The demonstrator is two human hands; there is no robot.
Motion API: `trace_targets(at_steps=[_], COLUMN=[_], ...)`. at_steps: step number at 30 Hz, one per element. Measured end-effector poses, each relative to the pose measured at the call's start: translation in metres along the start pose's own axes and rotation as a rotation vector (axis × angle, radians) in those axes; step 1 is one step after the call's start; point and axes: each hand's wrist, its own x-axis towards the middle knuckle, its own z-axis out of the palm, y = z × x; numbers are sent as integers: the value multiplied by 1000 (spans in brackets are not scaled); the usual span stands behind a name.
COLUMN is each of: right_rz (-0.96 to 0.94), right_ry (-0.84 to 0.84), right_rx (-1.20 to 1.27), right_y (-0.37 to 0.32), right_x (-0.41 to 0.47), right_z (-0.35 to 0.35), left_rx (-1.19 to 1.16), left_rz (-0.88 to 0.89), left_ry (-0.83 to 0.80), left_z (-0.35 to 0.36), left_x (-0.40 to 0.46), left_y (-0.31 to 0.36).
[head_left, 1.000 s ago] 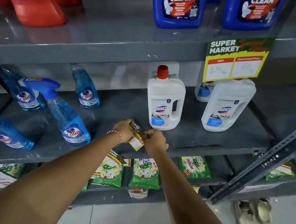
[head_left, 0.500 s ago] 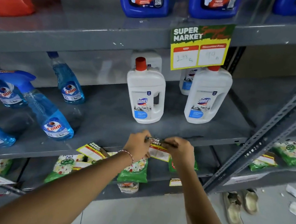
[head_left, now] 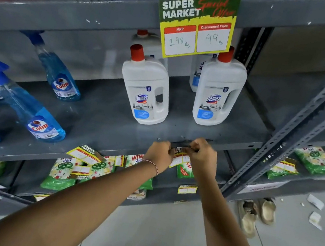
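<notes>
Head view: left hand (head_left: 160, 154) and right hand (head_left: 201, 157) both pinch the small yellow-and-green paper price tag (head_left: 179, 156) from either side, fingers curled tight on its top edge, knuckles almost touching. Tag sits against the front lip of the grey metal middle shelf (head_left: 104, 122) and hangs down just below it. Dark strip at the lip between the fingertips, too blurred to tell what it is. Beaded bracelet (head_left: 154, 167) on the left wrist. Just behind the hands, upright on the same shelf, two white plastic Domex bottles with red caps (head_left: 146, 91) (head_left: 217, 93), more white bottles behind them. Big yellow-and-green Super Market offer sign (head_left: 196, 23) hangs from the upper shelf, overlapping the right bottle's cap. Blue Colin spray bottles (head_left: 59, 71) (head_left: 32, 112) stand well to the left. Lower shelf holds green detergent packets (head_left: 61, 175), with a second loose price card (head_left: 86, 153) at the shelf lip left of the hands. Pair of beige sandals (head_left: 255, 214) on the floor, lower right.
</notes>
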Motion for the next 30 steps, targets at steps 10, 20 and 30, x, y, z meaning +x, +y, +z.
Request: trace_targets(at_steps=[10,20,30], right_rz=[-10,-164,-371], right_ry=[155,187,-445], right_rx=[-131,-52,-27], right_y=[9,-34,-112], right_x=[-6,-29,-97], right_z=[-1,31,139], left_rx=[304,448,55], left_rz=[139,-148,91], left_ry=[2,-76,90], left_z=[-21,-151,-142], left_x=[-1,-31,-77], left_y=[-21,-161,-202])
